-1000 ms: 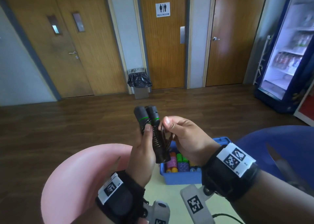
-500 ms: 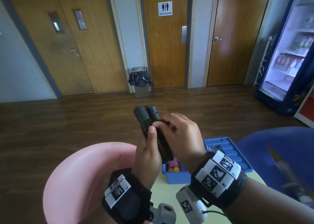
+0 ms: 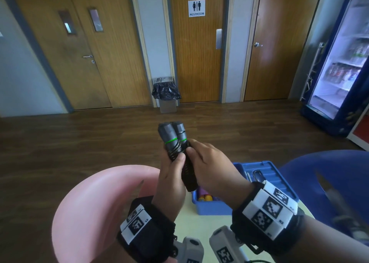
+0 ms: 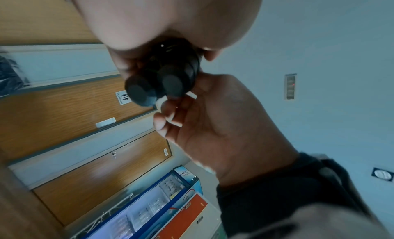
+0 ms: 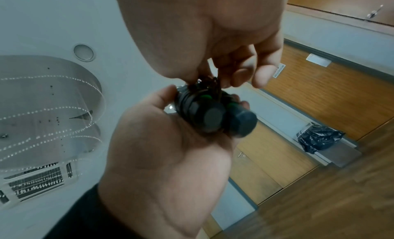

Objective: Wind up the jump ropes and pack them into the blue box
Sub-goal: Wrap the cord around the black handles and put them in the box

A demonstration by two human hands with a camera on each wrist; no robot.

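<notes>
A jump rope (image 3: 176,143) with two black handles and green rings stands upright in front of me, its thin cord coiled round both handles. My left hand (image 3: 172,175) grips the handles from the left, thumb pressed on the coils. My right hand (image 3: 207,169) covers the right side and its fingertips pinch the cord against the handles. The handle ends (image 4: 157,87) face the left wrist camera, and the cord (image 5: 208,84) shows under my right fingers in the right wrist view. The blue box (image 3: 211,206) sits open below my right wrist, with several coloured rolls inside.
The box's blue lid (image 3: 267,175) lies open to the right, with a small metal item on it. A pink stool (image 3: 89,208) is at lower left, a blue seat (image 3: 327,175) at right. The box rests on a pale yellow table (image 3: 191,222). A bin (image 3: 166,95) and a drinks fridge (image 3: 339,63) stand farther off.
My right hand has swung over the handles from the right side and now lies across them, carrying the cord round. The left hand keeps its grip in place.
</notes>
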